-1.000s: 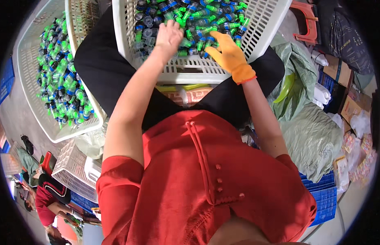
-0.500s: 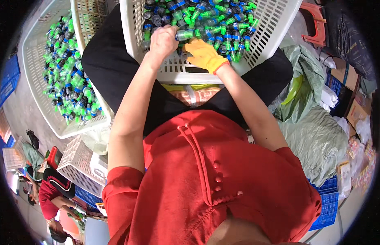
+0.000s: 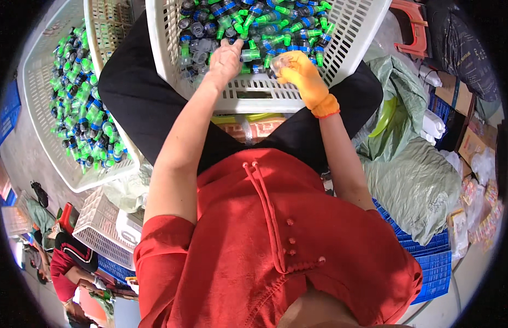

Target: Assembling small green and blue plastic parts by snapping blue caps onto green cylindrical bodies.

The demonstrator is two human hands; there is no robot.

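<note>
A white slatted basket [image 3: 254,105] rests in front of me, holding a heap of small bottle-like plastic pieces [image 3: 270,28] with green tips, blue bands and clear or dark bodies. My bare left hand [image 3: 225,61] reaches into the near side of the heap, two fingers stretched out and apart among the pieces. Beside its fingertips lies a clear piece with a green end [image 3: 250,55]. My right hand [image 3: 304,76], in an orange-yellow glove, is closed round a clear plastic piece [image 3: 279,62] above the basket's near edge; the fingers partly cover it.
To the left stands another white basket [image 3: 39,112] full of similar pieces. A red plastic stool [image 3: 412,30], grey-green sacks [image 3: 415,186] and blue crates [image 3: 433,273] lie to the right. At lower left, a person [image 3: 65,273] works beside a white crate [image 3: 98,224].
My right hand has moved right, away from my left, and now holds a clear piece. My left hand has let go of a clear, green-ended piece and reached into the heap.
</note>
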